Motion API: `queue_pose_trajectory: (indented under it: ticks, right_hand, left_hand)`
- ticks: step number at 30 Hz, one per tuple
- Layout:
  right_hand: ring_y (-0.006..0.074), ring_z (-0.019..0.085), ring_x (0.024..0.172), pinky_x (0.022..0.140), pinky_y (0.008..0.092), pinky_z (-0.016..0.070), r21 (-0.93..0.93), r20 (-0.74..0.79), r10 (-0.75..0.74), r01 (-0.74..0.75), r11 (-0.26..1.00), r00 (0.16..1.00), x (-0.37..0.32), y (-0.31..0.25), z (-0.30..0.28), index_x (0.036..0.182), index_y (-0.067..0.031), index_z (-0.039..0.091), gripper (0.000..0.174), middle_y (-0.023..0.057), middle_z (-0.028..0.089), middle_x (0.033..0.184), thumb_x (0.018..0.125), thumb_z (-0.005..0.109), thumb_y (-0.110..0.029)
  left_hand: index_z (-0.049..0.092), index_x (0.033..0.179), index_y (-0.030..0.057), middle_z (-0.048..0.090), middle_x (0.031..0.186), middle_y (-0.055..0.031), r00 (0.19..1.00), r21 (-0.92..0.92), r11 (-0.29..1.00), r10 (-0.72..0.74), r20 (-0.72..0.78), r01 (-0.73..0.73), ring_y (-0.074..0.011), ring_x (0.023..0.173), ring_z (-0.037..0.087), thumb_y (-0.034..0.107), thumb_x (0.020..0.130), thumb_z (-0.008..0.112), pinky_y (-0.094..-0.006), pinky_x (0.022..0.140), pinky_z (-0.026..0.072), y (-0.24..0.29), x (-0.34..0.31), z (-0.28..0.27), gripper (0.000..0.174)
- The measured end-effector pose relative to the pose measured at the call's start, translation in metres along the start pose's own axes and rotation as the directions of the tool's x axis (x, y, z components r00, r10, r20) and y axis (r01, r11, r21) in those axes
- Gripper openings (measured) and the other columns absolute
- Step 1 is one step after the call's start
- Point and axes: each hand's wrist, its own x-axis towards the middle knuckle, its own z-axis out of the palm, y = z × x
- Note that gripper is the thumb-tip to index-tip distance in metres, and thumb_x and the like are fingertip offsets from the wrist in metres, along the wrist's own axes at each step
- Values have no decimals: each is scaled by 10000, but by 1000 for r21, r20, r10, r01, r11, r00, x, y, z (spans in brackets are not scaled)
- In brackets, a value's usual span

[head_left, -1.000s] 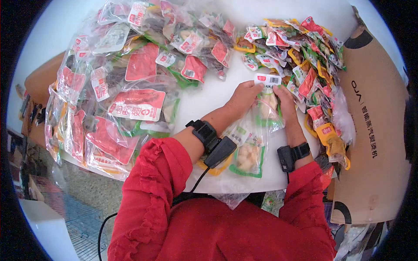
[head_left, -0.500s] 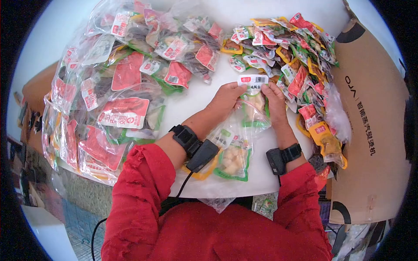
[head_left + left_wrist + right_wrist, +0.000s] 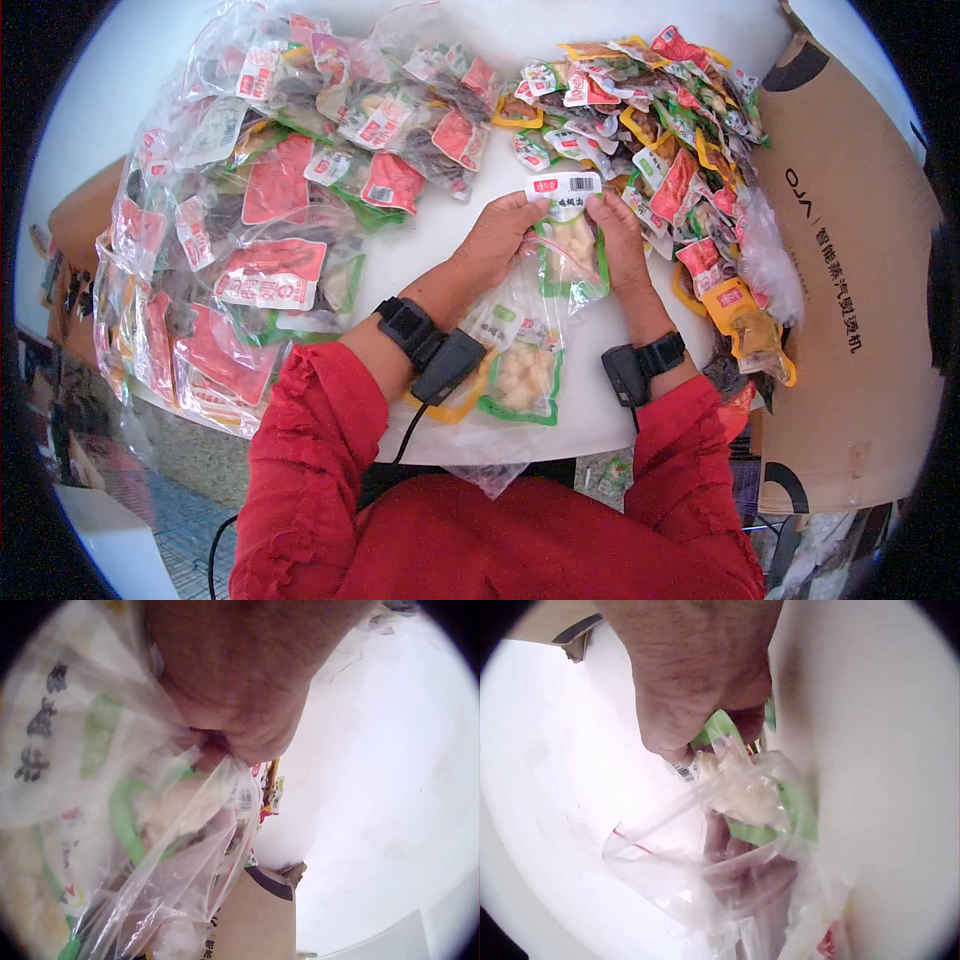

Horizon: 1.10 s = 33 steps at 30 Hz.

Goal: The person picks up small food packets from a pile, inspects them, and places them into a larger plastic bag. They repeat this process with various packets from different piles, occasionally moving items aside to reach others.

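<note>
A green-edged food packet with a white, barcoded top is held up between both hands in the head view. My left hand pinches its upper left corner together with the edge of a clear plastic bag. At the packet's right edge my right hand grips it, thumb in front. The packet's lower part lies behind or inside the clear film; which, I cannot tell. Inside the bag rest another green-edged packet and a yellow-edged one. The right wrist view shows the packet under my right hand.
Filled clear bags cover the left of the white table. A heap of loose packets lies at the back right, with a yellow packet at its near end. A cardboard box stands along the right side.
The head view has shifted, so the table and piles appear further left. Both hands still hold the packet, which now stands slightly more upright, with its white top more fully visible.
</note>
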Motion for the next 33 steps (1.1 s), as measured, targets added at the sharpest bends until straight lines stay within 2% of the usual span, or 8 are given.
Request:
queue_pose_trajectory:
  ticks: [13,15,16,17,18,19,28,33]
  right_hand:
    - [73,514,741,684,208,412,-54,-129,-113,107,993,985,1,-8,-8,885,-24,584,180,1,575,818,825,534,-186]
    - [88,518,771,715,223,412,-173,-138,-219,194,966,966,4,-9,-12,900,-13,584,209,12,577,840,819,534,-199]
    - [94,518,782,728,230,410,-220,-156,-250,213,952,955,8,-5,-17,902,-8,582,219,19,576,851,817,534,-204]
    - [100,518,793,741,236,407,-268,-176,-268,216,939,947,12,3,-24,905,-4,580,229,26,576,862,815,534,-209]
    - [103,518,794,744,238,407,-196,-158,-214,182,963,964,13,9,-29,917,4,573,243,33,574,863,809,544,-211]
    - [106,518,795,748,240,406,-117,-129,-181,166,979,975,18,8,-29,930,13,566,259,39,572,864,803,554,-212]
    - [121,522,777,698,236,426,-14,-163,-170,170,985,972,10,3,-16,927,24,540,294,55,561,851,780,598,-224]
    - [112,525,733,683,233,427,54,-136,-148,156,986,980,12,1,-17,888,5,550,236,39,564,821,793,585,-208]
  left_hand:
    - [561,1014,23,594,819,9,978,310,950,-92,188,30,-25,597,492,159,823,542,-165,486,394,-1,1,-6,236]
    - [547,1059,19,601,884,-16,966,561,827,-168,198,29,-47,688,526,192,815,545,-183,585,437,5,-1,-6,300]
    - [543,1073,26,595,901,-23,971,667,744,-126,204,-43,-71,730,526,224,805,553,-209,637,443,0,5,-10,333]
    - [546,1068,20,585,881,-21,756,661,382,199,624,-646,-92,723,524,223,801,557,-232,638,439,-19,23,-33,336]
    - [551,1055,19,567,810,3,959,519,853,-99,265,-55,-66,677,498,224,797,561,-196,590,419,-10,12,-17,330]
    - [590,951,25,534,699,19,971,505,863,-102,216,-22,-60,562,450,175,771,577,-195,477,354,3,-1,-6,234]
    - [555,1041,19,556,808,37,966,496,868,-138,217,12,-25,639,476,174,806,560,-151,532,393,0,2,-9,281]
    - [590,991,85,528,693,74,965,431,903,-117,236,4,-16,543,412,117,791,534,-162,472,333,-4,6,-10,210]
